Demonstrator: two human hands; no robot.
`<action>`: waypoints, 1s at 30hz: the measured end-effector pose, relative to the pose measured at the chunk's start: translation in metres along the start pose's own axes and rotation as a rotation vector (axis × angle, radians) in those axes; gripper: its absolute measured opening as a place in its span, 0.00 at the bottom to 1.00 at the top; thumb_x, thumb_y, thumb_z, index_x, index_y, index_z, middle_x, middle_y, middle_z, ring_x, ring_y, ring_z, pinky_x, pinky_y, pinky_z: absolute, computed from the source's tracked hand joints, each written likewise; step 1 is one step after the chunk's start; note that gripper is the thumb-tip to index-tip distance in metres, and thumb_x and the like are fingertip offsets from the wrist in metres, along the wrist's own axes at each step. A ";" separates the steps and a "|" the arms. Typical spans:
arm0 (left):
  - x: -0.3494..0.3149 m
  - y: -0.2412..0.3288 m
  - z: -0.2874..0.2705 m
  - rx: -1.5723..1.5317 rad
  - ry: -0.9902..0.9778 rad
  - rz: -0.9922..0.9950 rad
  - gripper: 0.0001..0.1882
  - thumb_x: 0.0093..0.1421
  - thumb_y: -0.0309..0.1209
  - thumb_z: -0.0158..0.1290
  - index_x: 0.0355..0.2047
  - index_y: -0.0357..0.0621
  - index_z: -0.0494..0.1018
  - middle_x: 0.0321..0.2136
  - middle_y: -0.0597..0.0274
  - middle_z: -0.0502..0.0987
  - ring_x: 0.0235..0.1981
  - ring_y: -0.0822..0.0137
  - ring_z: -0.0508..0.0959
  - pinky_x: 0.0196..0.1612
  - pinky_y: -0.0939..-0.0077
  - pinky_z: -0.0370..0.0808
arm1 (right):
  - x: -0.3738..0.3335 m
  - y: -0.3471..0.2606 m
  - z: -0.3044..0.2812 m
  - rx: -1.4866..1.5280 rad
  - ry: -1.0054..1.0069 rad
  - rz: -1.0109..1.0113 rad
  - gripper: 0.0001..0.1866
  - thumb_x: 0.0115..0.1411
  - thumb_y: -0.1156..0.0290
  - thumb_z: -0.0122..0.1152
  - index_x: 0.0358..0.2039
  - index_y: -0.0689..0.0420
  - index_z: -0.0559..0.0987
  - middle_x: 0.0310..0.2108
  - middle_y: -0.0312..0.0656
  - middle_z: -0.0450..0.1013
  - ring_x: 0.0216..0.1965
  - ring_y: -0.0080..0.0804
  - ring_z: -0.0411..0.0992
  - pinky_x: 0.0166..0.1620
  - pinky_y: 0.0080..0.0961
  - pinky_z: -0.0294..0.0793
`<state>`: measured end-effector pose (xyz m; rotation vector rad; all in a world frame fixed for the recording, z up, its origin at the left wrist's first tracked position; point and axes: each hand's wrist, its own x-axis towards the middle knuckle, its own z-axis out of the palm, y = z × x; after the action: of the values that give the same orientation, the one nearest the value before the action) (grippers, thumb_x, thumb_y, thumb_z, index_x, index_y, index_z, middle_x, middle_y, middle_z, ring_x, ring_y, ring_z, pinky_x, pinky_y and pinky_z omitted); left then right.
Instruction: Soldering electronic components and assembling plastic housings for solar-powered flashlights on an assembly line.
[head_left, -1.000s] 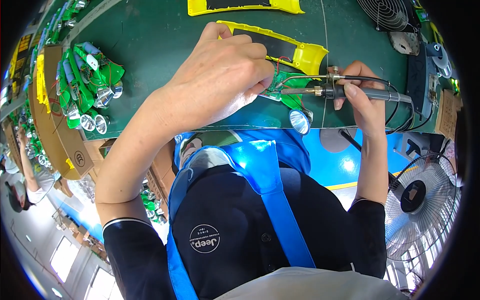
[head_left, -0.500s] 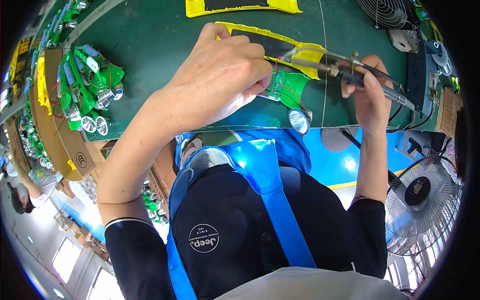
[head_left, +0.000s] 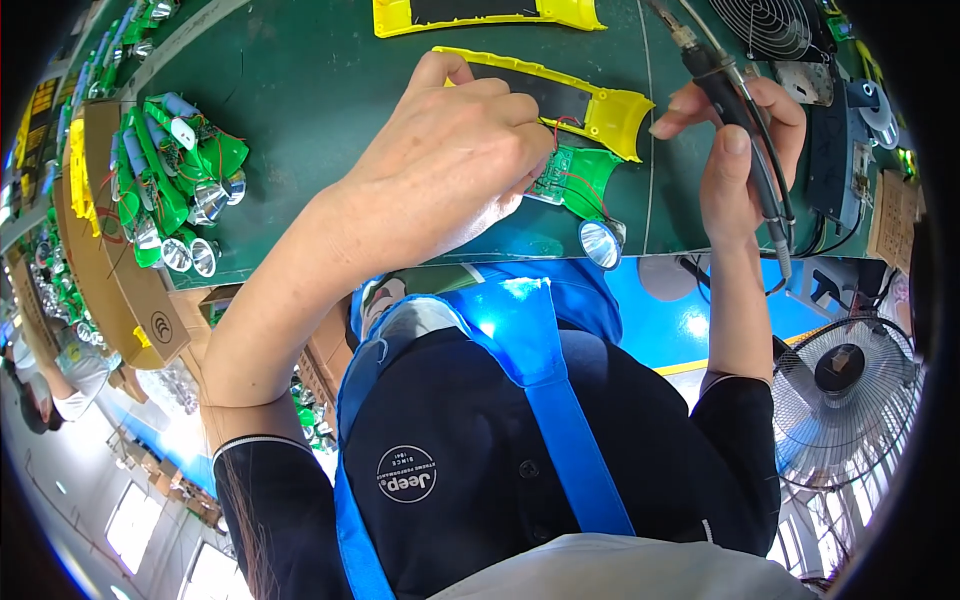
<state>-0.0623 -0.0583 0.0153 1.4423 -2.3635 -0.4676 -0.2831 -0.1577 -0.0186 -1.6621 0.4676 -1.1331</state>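
My left hand (head_left: 460, 150) is closed, its fingertips curled down at the left end of a green circuit board (head_left: 552, 178); what they pinch is hidden beneath the hand. The board lies in a green plastic housing (head_left: 592, 185), with thin red wires and a silver reflector lamp head (head_left: 600, 243) at the table's near edge. Behind it rests a yellow casing half (head_left: 615, 112). My right hand (head_left: 740, 190) grips a soldering iron (head_left: 735, 105) by its black handle, a thin metal tube running alongside. The iron points up and away, apart from the board.
Green lamp assemblies (head_left: 175, 165) with reflectors are heaped on the left beside a cardboard box (head_left: 125, 290). Another yellow casing (head_left: 480, 18) lies at the far edge. On the right are a small black fan (head_left: 770, 25), a dark soldering unit (head_left: 838, 150) and a standing fan (head_left: 840, 400).
The soldering iron has swung away from the board, from pointing left at it to pointing up toward the far side. My left hand has hardly moved.
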 end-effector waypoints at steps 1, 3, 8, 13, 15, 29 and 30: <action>-0.001 0.000 -0.003 -0.039 -0.030 -0.016 0.04 0.44 0.24 0.55 0.20 0.44 0.71 0.20 0.62 0.68 0.29 0.62 0.71 0.41 0.67 0.62 | 0.001 0.000 0.001 -0.032 0.004 -0.003 0.23 0.57 0.63 0.59 0.45 0.61 0.60 0.31 0.53 0.71 0.28 0.35 0.74 0.35 0.28 0.75; 0.000 -0.008 -0.007 -0.064 -0.050 -0.015 0.06 0.44 0.24 0.57 0.22 0.44 0.70 0.22 0.62 0.68 0.30 0.61 0.71 0.41 0.67 0.63 | 0.002 0.000 0.002 -0.096 -0.005 -0.005 0.24 0.58 0.59 0.57 0.46 0.59 0.59 0.32 0.53 0.71 0.30 0.37 0.74 0.36 0.30 0.75; 0.022 -0.032 -0.015 -0.026 0.197 -0.090 0.07 0.43 0.27 0.57 0.25 0.42 0.74 0.26 0.57 0.71 0.33 0.58 0.74 0.32 0.62 0.69 | 0.027 0.015 0.018 -0.181 -0.067 -0.150 0.20 0.61 0.65 0.53 0.47 0.58 0.58 0.36 0.51 0.70 0.35 0.40 0.75 0.42 0.33 0.73; 0.018 -0.036 -0.003 0.286 0.140 0.047 0.16 0.38 0.33 0.60 0.29 0.43 0.72 0.32 0.57 0.70 0.38 0.59 0.70 0.39 0.63 0.64 | 0.043 0.059 0.018 -0.258 -0.150 -0.177 0.18 0.57 0.80 0.51 0.47 0.59 0.60 0.38 0.48 0.68 0.38 0.37 0.74 0.44 0.31 0.74; -0.001 -0.027 -0.013 0.370 0.221 0.089 0.18 0.39 0.34 0.60 0.32 0.44 0.71 0.33 0.57 0.69 0.39 0.60 0.70 0.41 0.63 0.63 | 0.037 0.061 0.011 -0.409 -0.236 -0.105 0.20 0.55 0.83 0.51 0.47 0.60 0.60 0.38 0.47 0.66 0.34 0.34 0.74 0.41 0.29 0.75; -0.018 -0.054 -0.053 -0.279 0.656 -0.430 0.24 0.45 0.28 0.60 0.38 0.41 0.60 0.32 0.52 0.68 0.34 0.56 0.72 0.38 0.67 0.70 | -0.027 0.032 -0.012 -0.284 0.139 -0.090 0.19 0.61 0.68 0.52 0.48 0.59 0.59 0.37 0.48 0.67 0.32 0.30 0.73 0.42 0.27 0.68; 0.014 -0.072 -0.063 -0.256 0.698 -0.434 0.24 0.45 0.28 0.60 0.38 0.40 0.59 0.32 0.52 0.68 0.33 0.56 0.71 0.37 0.67 0.70 | -0.032 0.035 -0.007 -0.204 0.199 -0.023 0.19 0.61 0.67 0.52 0.48 0.58 0.59 0.37 0.47 0.67 0.33 0.31 0.73 0.43 0.27 0.68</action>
<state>0.0158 -0.1082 0.0413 1.6487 -1.4064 -0.2855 -0.2966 -0.1516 -0.0643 -1.7398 0.7128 -1.3098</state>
